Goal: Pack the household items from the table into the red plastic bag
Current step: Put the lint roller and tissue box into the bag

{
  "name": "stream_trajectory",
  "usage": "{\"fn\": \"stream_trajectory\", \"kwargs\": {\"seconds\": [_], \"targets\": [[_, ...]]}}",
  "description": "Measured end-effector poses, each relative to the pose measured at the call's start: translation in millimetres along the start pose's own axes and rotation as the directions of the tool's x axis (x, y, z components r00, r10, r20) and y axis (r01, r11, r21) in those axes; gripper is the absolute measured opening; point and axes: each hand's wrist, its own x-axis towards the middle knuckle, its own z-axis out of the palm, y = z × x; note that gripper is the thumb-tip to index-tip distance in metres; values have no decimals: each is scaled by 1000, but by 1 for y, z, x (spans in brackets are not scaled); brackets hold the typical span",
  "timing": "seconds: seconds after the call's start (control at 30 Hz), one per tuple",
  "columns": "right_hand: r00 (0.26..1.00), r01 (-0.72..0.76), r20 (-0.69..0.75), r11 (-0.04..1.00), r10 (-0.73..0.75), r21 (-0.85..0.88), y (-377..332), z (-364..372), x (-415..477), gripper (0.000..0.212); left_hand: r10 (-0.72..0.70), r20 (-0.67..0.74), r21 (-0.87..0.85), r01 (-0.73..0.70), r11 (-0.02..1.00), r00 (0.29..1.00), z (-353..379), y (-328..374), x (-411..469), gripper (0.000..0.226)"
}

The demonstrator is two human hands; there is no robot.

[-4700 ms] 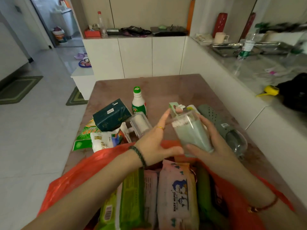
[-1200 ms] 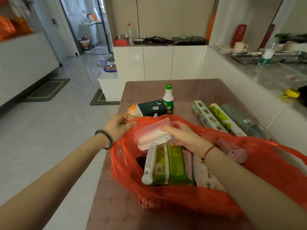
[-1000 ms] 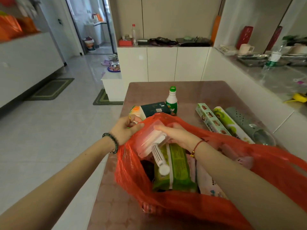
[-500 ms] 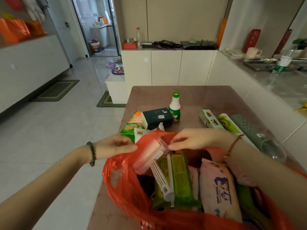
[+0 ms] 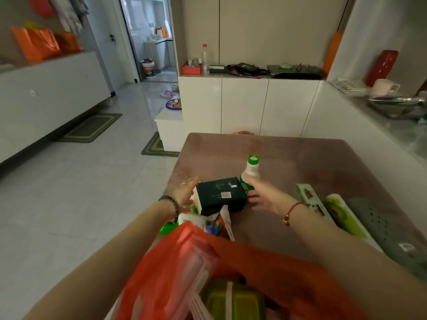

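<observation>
The red plastic bag [image 5: 265,257] lies open at the table's near edge. Inside it are a pink-cased lint roller [image 5: 198,257] and a green wipes pack [image 5: 233,299]. Beyond the bag a dark green box [image 5: 219,195] rests on several flat packets [image 5: 215,224]. My left hand [image 5: 184,195] is at the box's left side with its fingers spread. My right hand [image 5: 261,195] is at the box's right side, open, just in front of a white bottle with a green cap [image 5: 251,167]. Whether either hand touches the box is unclear.
On the brown table [image 5: 300,162], to the right, lie a long green-and-white carton [image 5: 309,199], a green-printed roll [image 5: 344,215] and a grey perforated holder [image 5: 381,227]. A white counter wall runs along the table's right side. The table's left edge drops to tiled floor.
The lint roller was put into the bag and released. Both hands left the bag's rim and reached forward to either side of the dark green box. The camera tilted up.
</observation>
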Motion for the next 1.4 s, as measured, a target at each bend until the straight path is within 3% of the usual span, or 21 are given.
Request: {"fn": "stream_trajectory", "kwargs": {"seconds": [0.13,0.4,0.53,0.67,0.73,0.8,0.87,0.93,1.03,1.07,1.1,1.17,1.2,1.23,1.27,1.3,1.4], "targets": [[996,3,-94,1000,-3,1,22,6,54,63,-127,-38,-28,126,992,991,17,-13,44,57],[996,-65,-39,974,76,218,49,23,83,68,-217,-59,-277,193,941,974,17,-27,67,45],[999,29,-35,964,-21,266,42,19,63,63,-68,-97,-251,42,967,993,8,-14,51,23],[977,206,-28,906,-210,370,10,-2,0,61,188,-31,-158,-191,969,982,2,14,2,23],[950,307,-74,863,-304,401,-6,-20,-44,61,269,77,-140,-256,956,960,0,24,-33,43],[916,390,-69,836,-395,387,-17,-34,-92,71,297,215,-84,-285,955,931,2,30,-72,95],[893,438,-101,799,-438,411,-17,-42,-138,72,316,348,28,-346,938,883,7,25,-110,123],[886,453,-158,743,-436,492,-6,-50,-176,64,345,495,150,-470,870,797,14,18,-141,113],[908,411,-169,735,-383,540,20,-57,-230,33,321,723,275,-681,679,612,30,-4,-168,83],[919,386,-159,746,-360,542,31,-59,-244,29,307,736,383,-745,546,603,36,-13,-167,81],[936,347,-150,764,-319,544,41,-59,-260,31,302,723,524,-779,345,621,43,-21,-163,80],[965,260,-116,809,-235,528,62,-55,-282,28,324,659,735,-673,-81,679,59,-32,-151,75],[977,211,-89,844,-192,494,73,-51,-288,31,335,627,778,-592,-213,703,66,-34,-146,68],[990,140,-46,887,-134,439,84,-45,-292,40,360,592,806,-526,-272,721,72,-34,-142,57],[998,57,4,927,-63,370,97,-37,-292,46,390,553,833,-482,-271,736,75,-34,-138,44],[999,-27,52,951,11,309,106,-27,-292,45,436,512,857,-471,-208,740,77,-32,-136,35],[989,-147,57,956,137,256,129,-12,-278,39,571,413,821,-561,103,710,78,-23,-141,30]]}}
